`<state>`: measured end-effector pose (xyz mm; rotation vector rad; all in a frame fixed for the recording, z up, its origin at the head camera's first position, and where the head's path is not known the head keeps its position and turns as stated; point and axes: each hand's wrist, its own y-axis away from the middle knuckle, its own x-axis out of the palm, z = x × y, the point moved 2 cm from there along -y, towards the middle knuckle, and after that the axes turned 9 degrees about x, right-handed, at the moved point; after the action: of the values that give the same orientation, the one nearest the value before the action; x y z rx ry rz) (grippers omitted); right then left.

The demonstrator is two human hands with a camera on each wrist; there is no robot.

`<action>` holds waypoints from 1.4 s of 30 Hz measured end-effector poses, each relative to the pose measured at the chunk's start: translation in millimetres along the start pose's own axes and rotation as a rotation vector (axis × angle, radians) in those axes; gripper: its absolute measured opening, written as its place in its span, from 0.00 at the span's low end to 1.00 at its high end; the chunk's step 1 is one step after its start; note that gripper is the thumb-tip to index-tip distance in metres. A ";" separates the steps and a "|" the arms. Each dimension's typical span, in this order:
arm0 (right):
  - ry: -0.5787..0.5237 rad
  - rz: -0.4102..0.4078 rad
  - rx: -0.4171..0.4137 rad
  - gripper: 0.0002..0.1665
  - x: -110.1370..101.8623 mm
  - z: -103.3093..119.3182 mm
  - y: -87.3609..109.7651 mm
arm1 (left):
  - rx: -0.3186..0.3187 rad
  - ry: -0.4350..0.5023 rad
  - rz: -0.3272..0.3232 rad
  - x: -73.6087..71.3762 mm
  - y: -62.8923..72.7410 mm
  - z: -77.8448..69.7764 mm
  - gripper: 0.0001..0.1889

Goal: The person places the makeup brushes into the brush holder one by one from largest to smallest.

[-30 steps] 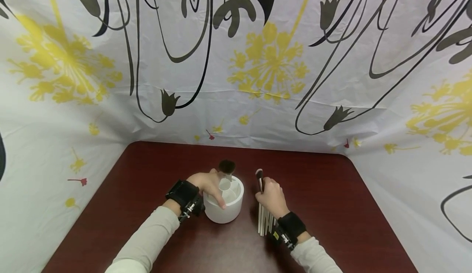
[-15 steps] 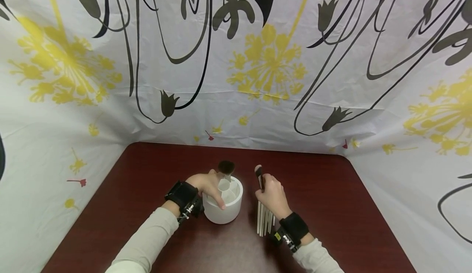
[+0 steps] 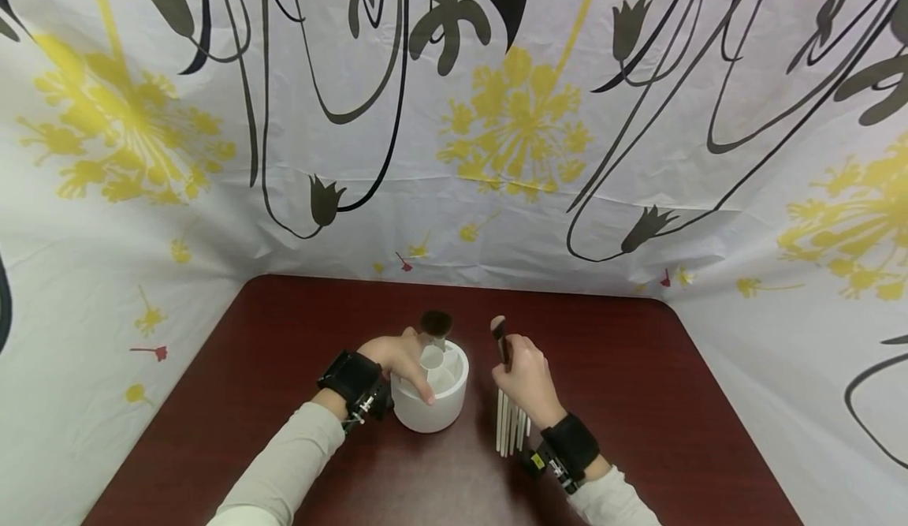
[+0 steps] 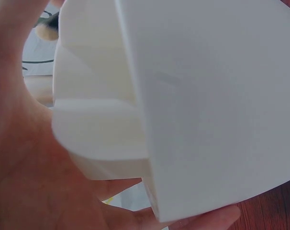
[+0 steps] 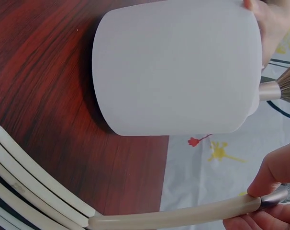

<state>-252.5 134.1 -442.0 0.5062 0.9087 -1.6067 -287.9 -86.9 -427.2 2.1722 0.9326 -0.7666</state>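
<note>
A white, round makeup brush holder (image 3: pixel 430 415) with divided compartments stands on the table. My left hand (image 3: pixel 403 356) grips it from the left, thumb over the near rim and fingers around the far side. One large, dark-bristled makeup brush (image 3: pixel 436 322) stands upright in the holder. To the right, my right hand (image 3: pixel 525 376) pinches another makeup brush (image 5: pixel 178 216) just below its metal collar, bristles upward. That brush's pale handle reaches down beside several more brushes (image 5: pixel 39 184), whose handles lie side by side on the table; their heads are hidden under the hand.
The dark red wooden table (image 3: pixel 319 463) has rounded far corners. Behind it and along both sides hangs a white curtain (image 3: pixel 496 226) printed with yellow flowers and dark stems.
My right hand has risen slightly with its brush, whose head now tilts a little more to the left. The left hand and the holder stay in place.
</note>
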 end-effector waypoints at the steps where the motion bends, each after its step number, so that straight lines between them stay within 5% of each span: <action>1: -0.003 -0.004 -0.006 0.23 -0.9 0.6 0.8 | 0.001 0.004 0.000 0.1 0.2 0.0 0.55; 14: -0.017 -0.097 -0.122 0.21 -14.1 11.7 0.9 | -0.012 0.011 -0.001 0.0 0.8 -0.7 0.56; 42: -0.044 -0.162 -0.210 0.22 -36.9 26.3 -1.2 | -0.022 0.024 -0.004 -0.8 3.0 -1.5 0.56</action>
<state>-240.8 136.6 -398.2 0.2545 1.0933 -1.6372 -285.7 -87.7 -424.7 2.1660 0.9536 -0.7303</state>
